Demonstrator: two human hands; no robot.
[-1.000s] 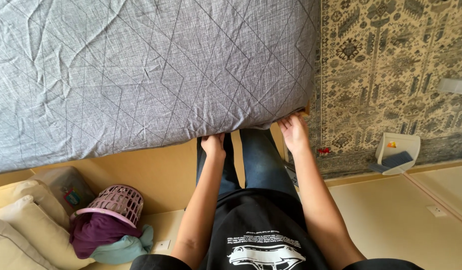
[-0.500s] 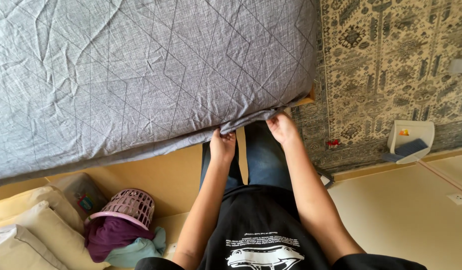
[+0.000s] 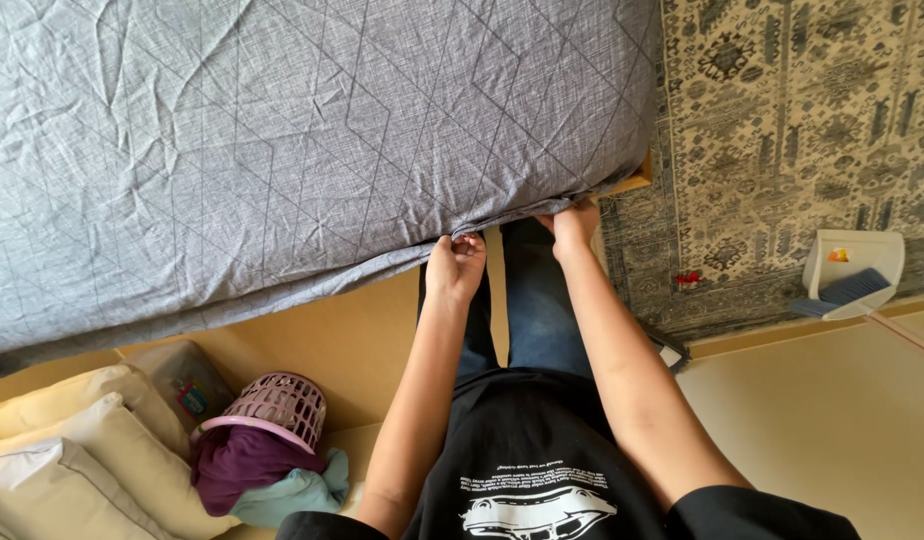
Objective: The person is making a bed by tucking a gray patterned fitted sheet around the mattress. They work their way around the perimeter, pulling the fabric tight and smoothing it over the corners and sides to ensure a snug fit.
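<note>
Left hand (image 3: pixel 456 262): closed on lower edge of grey quilted cover (image 3: pixel 282 150), approx. mid-frame. Right hand (image 3: pixel 572 222): fingers curled, gripping same edge near bed corner, just beside wooden frame (image 3: pixel 630 183). Cover spread over bed, hem overhanging. Laundry basket (image 3: pixel 274 405) w/ clothes and pillows (image 3: pixel 72 460) at lower left; patterned rug (image 3: pixel 802 130) at right.

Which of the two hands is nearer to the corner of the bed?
The right hand, gripping the grey cover beside the wooden bed corner; the left hand grips farther along.
</note>
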